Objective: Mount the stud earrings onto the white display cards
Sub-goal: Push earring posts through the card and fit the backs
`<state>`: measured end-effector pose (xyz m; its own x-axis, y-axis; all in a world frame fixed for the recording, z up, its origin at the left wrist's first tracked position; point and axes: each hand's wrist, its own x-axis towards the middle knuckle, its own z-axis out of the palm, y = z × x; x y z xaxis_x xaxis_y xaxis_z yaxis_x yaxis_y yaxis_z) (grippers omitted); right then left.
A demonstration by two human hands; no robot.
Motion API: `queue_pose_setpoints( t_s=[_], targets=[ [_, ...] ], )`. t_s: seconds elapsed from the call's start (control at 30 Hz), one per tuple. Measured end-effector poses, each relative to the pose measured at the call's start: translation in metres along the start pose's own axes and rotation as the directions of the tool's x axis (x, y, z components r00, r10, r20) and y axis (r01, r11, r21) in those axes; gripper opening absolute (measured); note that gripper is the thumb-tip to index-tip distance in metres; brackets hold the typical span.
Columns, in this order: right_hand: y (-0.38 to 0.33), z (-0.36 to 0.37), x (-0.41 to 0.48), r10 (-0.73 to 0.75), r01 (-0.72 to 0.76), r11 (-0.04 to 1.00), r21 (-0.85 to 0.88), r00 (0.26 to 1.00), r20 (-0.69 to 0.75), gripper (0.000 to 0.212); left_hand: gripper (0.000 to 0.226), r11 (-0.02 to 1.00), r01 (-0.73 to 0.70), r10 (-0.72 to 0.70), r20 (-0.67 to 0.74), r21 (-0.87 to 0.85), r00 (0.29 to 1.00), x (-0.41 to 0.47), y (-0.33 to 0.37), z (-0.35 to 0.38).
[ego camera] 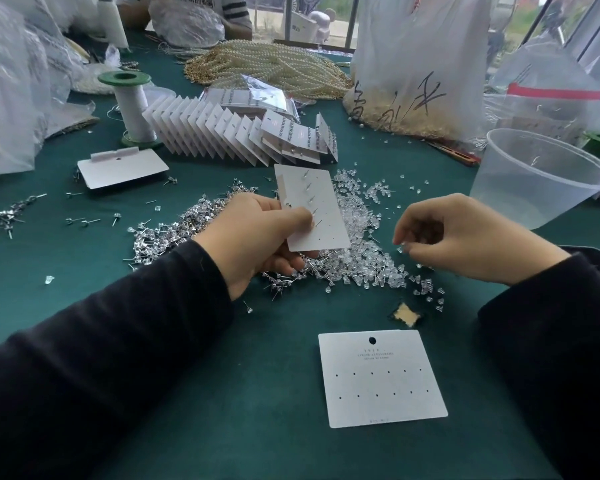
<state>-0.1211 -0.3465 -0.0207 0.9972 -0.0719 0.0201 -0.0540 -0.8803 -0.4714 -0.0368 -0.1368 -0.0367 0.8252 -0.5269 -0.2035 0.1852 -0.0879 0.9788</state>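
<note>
My left hand (257, 233) grips a white display card (321, 216) by its left edge, back side up, above the table. Several stud posts stick up through the card in a row. My right hand (465, 237) hovers to the right of the card and pinches a small clear earring back (400, 249) between thumb and fingertips. Under both hands lie a pile of loose stud earrings (174, 233) and a pile of clear earring backs (368, 265). Another white display card (381, 379) with two rows of holes lies flat near me.
A fanned row of white cards (222, 133) with filled cards (291, 136) stands behind the piles. A green-capped spool (130, 109), a folded card (122, 168), a clear plastic cup (541, 174), pearl strands (271, 67) and plastic bags (420, 64) ring the green table (187, 341). Another person sits opposite.
</note>
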Motion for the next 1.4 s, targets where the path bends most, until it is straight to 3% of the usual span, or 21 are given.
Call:
queue_pose_setpoints(
  t_s=[0.23,0.33,0.63,0.83,1.13,1.4],
  targets=[
    [0.0,-0.001,0.0,0.041,-0.043,0.983,0.176,0.999,0.014,0.02,0.015,1.0,-0.004,0.004,-0.003,0.022,1.0,0.0,-0.001,0.0],
    [-0.003,-0.001,0.0,0.054,-0.042,0.983,0.178,0.997,-0.06,0.014,0.015,1.0,-0.004,0.004,-0.008,0.027,1.0,0.0,-0.001,0.0],
    [-0.033,0.017,-0.002,-0.019,0.139,0.85,0.507,0.972,-0.235,0.01,0.016,0.995,-0.054,0.056,-0.02,0.081,0.998,0.001,-0.003,0.002],
    [-0.051,0.044,0.003,-0.154,0.298,0.905,0.304,0.895,-0.419,0.009,0.014,0.98,-0.138,0.143,-0.022,0.143,0.99,0.0,-0.006,0.005],
    [-0.053,0.051,0.005,-0.238,0.379,0.885,0.271,0.868,-0.435,0.009,0.021,0.943,-0.221,0.232,-0.015,0.249,0.973,0.0,-0.009,0.005],
    [-0.055,0.053,0.005,-0.218,0.367,0.882,0.296,0.874,-0.434,0.008,0.024,0.933,-0.244,0.254,-0.003,0.264,0.967,0.0,-0.009,0.004]
  ],
)
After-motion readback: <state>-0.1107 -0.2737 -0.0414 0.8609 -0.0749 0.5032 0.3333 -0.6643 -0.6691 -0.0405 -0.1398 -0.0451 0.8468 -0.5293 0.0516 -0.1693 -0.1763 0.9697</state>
